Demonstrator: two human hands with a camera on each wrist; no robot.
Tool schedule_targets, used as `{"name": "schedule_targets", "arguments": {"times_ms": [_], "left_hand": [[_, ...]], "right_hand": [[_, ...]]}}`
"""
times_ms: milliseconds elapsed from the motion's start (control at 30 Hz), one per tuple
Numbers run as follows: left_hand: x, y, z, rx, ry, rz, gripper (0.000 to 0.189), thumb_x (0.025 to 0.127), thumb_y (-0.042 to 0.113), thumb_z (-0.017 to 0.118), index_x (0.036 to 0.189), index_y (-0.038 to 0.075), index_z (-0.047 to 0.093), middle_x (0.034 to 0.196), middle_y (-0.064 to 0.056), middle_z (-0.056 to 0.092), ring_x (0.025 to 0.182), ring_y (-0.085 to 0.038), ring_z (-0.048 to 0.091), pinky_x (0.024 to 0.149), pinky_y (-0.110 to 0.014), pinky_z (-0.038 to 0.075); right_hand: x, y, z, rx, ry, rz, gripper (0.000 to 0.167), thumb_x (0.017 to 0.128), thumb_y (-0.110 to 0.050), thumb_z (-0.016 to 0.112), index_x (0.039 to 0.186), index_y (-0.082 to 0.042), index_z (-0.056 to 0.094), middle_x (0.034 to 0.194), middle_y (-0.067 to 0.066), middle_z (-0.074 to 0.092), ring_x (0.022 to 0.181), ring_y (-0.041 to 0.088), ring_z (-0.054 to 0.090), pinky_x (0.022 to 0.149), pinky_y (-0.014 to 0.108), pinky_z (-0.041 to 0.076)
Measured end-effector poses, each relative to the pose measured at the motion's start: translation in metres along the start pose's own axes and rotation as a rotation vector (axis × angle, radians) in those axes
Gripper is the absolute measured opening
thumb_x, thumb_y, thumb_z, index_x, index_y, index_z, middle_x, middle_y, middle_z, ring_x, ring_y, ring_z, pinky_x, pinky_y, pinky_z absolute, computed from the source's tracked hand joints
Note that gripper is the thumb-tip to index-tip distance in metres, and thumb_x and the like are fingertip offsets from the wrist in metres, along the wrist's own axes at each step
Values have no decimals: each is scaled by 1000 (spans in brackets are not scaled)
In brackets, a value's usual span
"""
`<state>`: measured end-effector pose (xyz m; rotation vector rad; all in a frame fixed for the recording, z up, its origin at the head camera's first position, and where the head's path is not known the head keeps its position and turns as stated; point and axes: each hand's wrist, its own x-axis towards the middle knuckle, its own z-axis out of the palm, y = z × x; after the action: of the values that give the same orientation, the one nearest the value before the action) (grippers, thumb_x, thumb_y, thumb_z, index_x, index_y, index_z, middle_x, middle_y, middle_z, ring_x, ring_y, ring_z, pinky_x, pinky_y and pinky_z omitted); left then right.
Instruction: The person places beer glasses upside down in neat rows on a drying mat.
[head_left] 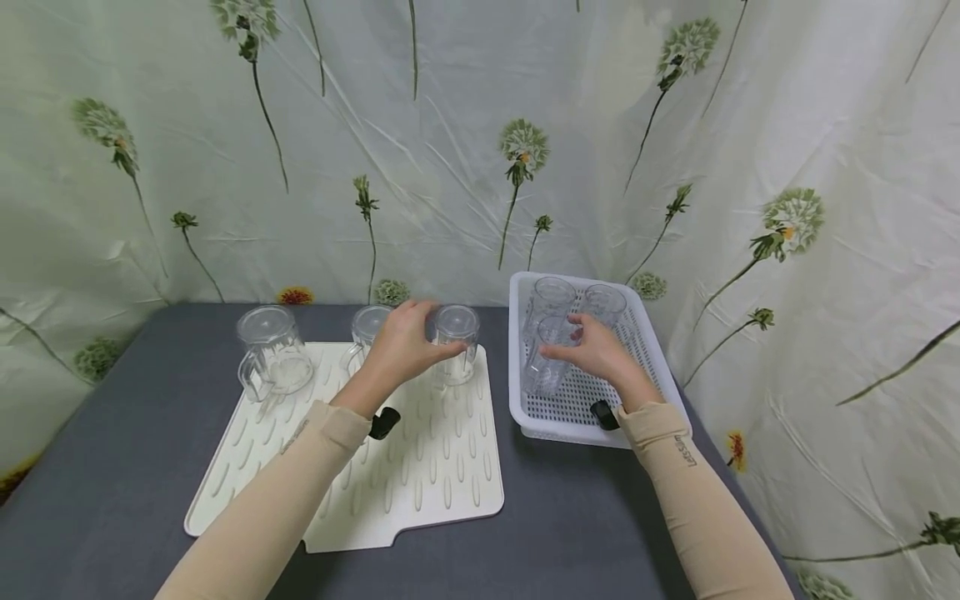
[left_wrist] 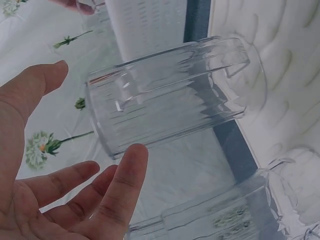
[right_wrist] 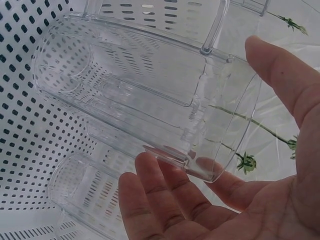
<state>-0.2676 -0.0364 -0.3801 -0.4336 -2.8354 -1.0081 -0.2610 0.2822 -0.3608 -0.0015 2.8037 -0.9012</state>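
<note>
In the head view, my left hand (head_left: 405,346) is beside a clear glass mug (head_left: 456,342) that stands on a white ridged mat (head_left: 420,475). In the left wrist view its thumb and fingers are spread around the mug's upper end; one fingertip overlaps the glass edge, but contact is unclear. My right hand (head_left: 600,354) reaches into a white perforated basket (head_left: 517,400). Its fingers lie loosely along the upper end of another clear mug (right_wrist: 145,95), and the thumb stands near the rim. That mug's handle faces away from the fingers.
Another mug (head_left: 367,325) stands on the mat behind my left hand, and a larger-looking one (head_left: 277,350) at its far left. Two more mugs stand at the basket's back, one at left (head_left: 553,292) and one at right (head_left: 606,300). A flowered curtain (head_left: 450,167) hangs behind the dark table (head_left: 97,467).
</note>
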Motion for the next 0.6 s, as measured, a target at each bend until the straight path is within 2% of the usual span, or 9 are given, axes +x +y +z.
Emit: {"name": "schedule_targets", "arguments": {"times_ms": [267,600], "left_hand": [[-9,2,-7,-34,19,14,80,89,47,87,151,6,58,140,-20,64,109,-35,70,91,-50,61],[-20,-2,-13,-94,36,44,76,90,44,87,150,7,59,141,-21,64,112,-38,75,89,-49,64]], "right_hand": [[1,2,2,-12,8,-14,102,97,-49,78,167,3,26,156,34,49,140,50,53,111,62,51],[-1,1,3,-16,10,-3,101,97,-48,78,167,3,27,157,35,48,142,52,52,112,63,50]]}}
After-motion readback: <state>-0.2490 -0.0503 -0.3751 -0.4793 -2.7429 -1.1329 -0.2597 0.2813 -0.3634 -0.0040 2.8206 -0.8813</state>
